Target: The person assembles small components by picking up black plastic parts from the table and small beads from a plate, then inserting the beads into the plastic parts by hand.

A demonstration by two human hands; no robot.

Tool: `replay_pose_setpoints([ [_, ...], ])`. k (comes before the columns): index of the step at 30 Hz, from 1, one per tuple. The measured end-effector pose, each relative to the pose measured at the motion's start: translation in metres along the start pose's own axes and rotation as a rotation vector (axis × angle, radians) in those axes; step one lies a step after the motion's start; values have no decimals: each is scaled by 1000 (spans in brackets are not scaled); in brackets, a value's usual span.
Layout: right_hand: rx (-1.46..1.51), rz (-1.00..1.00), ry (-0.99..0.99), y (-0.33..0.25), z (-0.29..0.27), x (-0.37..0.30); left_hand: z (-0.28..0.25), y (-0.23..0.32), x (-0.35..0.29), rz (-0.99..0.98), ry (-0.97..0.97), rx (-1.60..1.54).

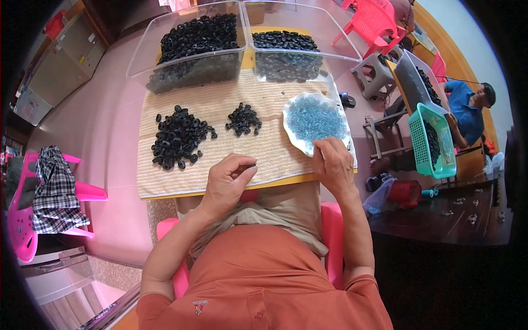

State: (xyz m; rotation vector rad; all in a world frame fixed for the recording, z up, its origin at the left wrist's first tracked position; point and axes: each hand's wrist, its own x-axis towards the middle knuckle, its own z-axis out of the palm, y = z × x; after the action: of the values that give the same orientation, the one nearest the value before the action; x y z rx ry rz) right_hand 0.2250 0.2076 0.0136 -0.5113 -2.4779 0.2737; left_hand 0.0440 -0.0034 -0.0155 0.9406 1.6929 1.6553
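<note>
My left hand (228,180) is closed in a pinch near the front edge of the towel-covered table, with a small black part (250,166) showing between thumb and forefinger. At the front rim of a white wavy-edged plate (291,137), my right hand (334,164) has its fingertips pressed together; anything in them is too small to make out. Tiny clear bluish pieces (314,116) are heaped on that plate. A large pile of black ring-like parts (179,136) lies on the left of the towel. Between it and the plate sits a smaller black pile (243,119).
Two clear plastic bins, the left one (187,69) fuller than the right one (289,60), hold black parts along the table's back. A co-worker in blue (467,113) sits at the right beside a green basket (421,146). A pink chair (27,203) with a checked cloth stands left.
</note>
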Motion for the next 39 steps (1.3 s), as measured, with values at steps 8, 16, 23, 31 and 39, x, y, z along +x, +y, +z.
replay_pose_setpoints([
  [8, 231, 150, 18, -2, 3, -2, 9, 8, 1, 49, -63, 60],
  [16, 1096, 514, -349, -38, 19, -8, 14, 8, -4, -54, -106, -46],
  [23, 1210, 548, -506, -50, 29, -8, 13, -5, -8, 73, -85, 13],
  [31, 1263, 557, -610, -46, 29, 0, 9, 3, -8, 214, -126, 169],
  [39, 1315, 588, -767, -45, 32, 10, 6, 8, -10, 139, -140, 103],
])
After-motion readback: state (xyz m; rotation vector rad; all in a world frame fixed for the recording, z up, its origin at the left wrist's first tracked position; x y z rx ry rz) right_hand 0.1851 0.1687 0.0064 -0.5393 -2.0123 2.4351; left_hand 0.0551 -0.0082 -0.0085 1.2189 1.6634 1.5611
